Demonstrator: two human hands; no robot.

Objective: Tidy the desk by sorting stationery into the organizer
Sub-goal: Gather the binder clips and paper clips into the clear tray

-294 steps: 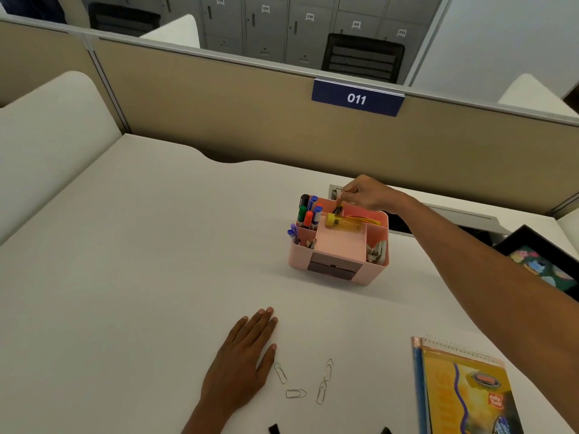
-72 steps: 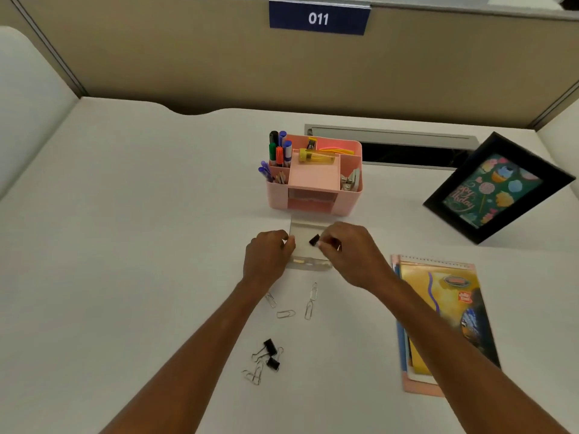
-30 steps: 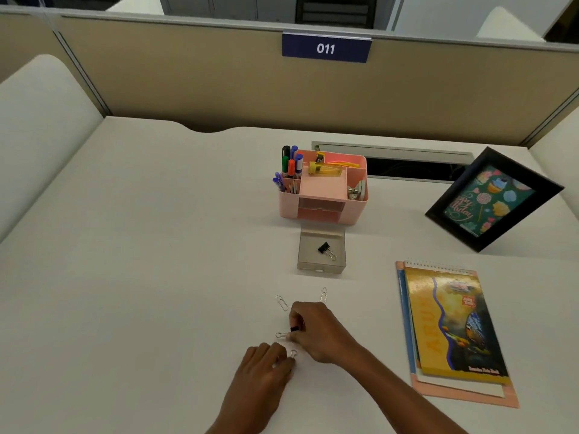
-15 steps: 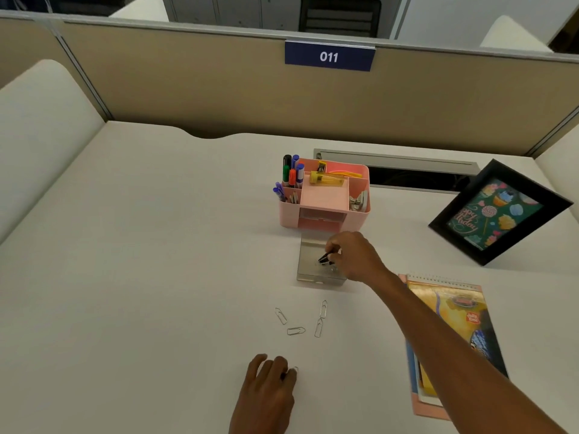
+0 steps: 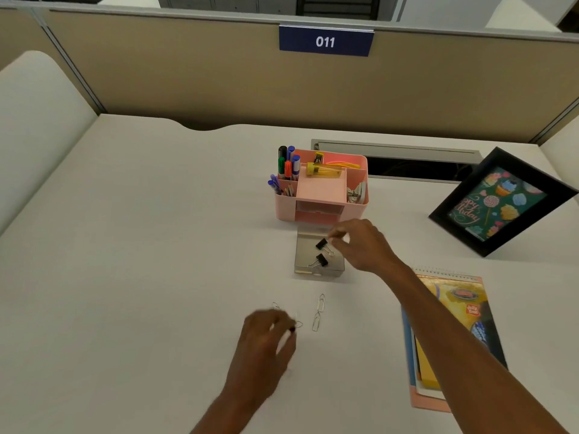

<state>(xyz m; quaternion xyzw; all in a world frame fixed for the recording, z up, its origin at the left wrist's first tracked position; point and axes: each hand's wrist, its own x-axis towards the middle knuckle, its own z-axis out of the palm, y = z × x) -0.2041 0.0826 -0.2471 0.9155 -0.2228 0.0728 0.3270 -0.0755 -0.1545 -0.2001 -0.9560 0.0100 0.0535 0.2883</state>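
Observation:
The pink organizer (image 5: 286, 209) stands mid-desk, with markers, pens and a yellow item in its compartments. In front of it its grey drawer (image 5: 303, 245) lies pulled out on the desk with two black binder clips (image 5: 321, 261) inside. My right hand (image 5: 363, 245) hovers over the drawer's right side, fingers loosely curled and holding nothing, its fingertips next to the upper clip (image 5: 320, 244). Nearer to me, my left hand (image 5: 266, 339) pinches a small black binder clip (image 5: 293, 329) just above the desk. Loose paper clips (image 5: 320, 302) lie beside it.
A spiral notebook stack (image 5: 454, 327) lies at the right under my right forearm. A black picture frame (image 5: 501, 202) leans at the far right. A cable slot (image 5: 398, 151) runs behind the organizer, in front of the beige partition.
My right hand has let its binder clip drop into the drawer, which now holds two. My left hand has lifted a binder clip and moved forward toward the paper clips.

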